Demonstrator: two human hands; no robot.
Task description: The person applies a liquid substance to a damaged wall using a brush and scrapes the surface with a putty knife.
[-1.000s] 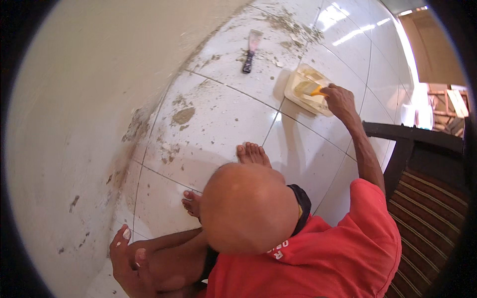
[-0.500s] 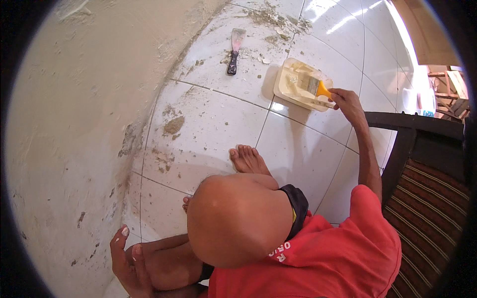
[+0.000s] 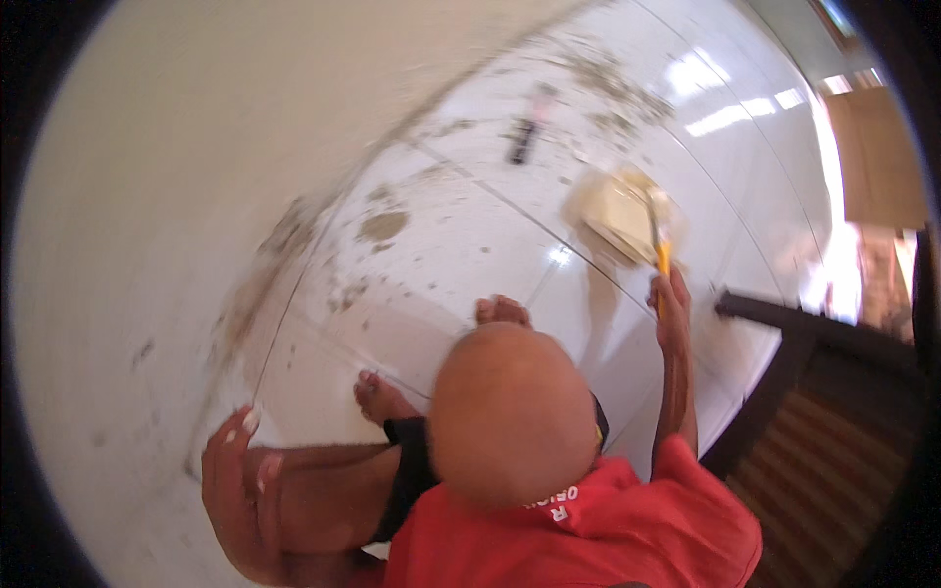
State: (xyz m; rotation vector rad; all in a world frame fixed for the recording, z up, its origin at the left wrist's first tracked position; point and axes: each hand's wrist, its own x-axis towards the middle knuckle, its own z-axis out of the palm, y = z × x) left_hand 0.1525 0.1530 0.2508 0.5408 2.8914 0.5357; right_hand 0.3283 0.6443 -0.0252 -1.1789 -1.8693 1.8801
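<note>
In my right hand [image 3: 670, 306] is a paintbrush [image 3: 664, 257] with a yellow handle, its bristle end pointing away from me. The bristles are blurred and overlap the right side of a cream-coloured plastic tub [image 3: 610, 218] on the floor; I cannot tell whether they touch it. Pale paint or paste was visible inside the tub a moment earlier. My left hand [image 3: 235, 500] rests over my bent leg at the lower left, fingers stretched and holding nothing. Pale smears mark its fingertips. Beyond the tub's left side lies a scraper [image 3: 524, 137] with a dark handle.
A cream wall [image 3: 196, 176] with worn patches along its base runs up the left. Debris [image 3: 382, 226] is scattered over the white tiled floor [image 3: 470, 260]. At the right stands a dark-framed seat [image 3: 814, 392] with a striped covering. My bare feet are on the tiles.
The whole view has shifted and blurred. My right hand has drawn back nearer me and turned the brush, which now points away instead of lying across the tub. My left hand stays on my leg.
</note>
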